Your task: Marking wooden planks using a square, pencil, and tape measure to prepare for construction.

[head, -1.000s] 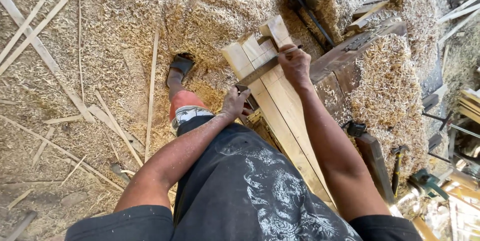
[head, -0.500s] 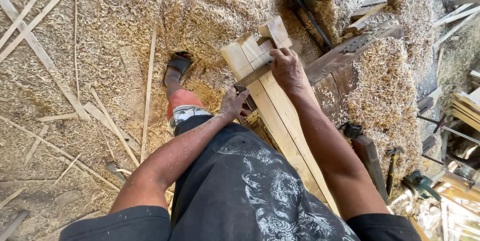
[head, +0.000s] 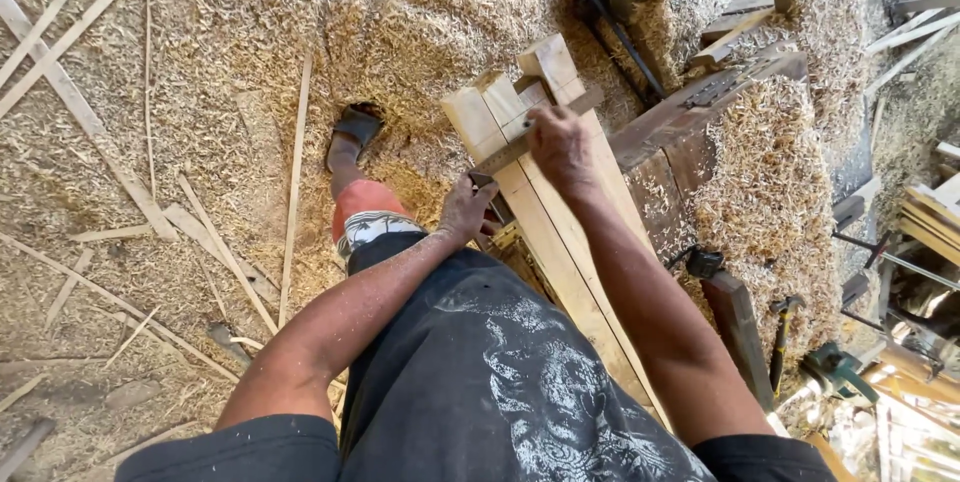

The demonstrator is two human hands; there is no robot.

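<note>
Nearest to us we see the person's dark printed shirt (head: 500,392), with both bare arms reaching away from it toward the pale planks (head: 560,242), which we take as our landmark. The planks lie side by side, running from beside the shirt out to their cut ends. At the near left edge of the planks, the left hand (head: 467,210) is closed on the dark end of a try square (head: 530,137), pressing it against the plank's side. A little farther along, the right hand (head: 562,147) rests on top of the planks with its fingers curled on the square's blade, which lies slantwise across the boards; we cannot tell whether a pencil is pinched there. The two hands are apart, one at each part of the square. Left of the planks, a foot in a dark sandal (head: 354,127) stands in the wood shavings (head: 220,92) covering the floor, among thin offcut strips (head: 297,142). Right of the planks sits a dark wooden worktop (head: 690,132), heaped with shavings. Beyond the planks' far ends lies a dark metal tool (head: 615,12).
</note>
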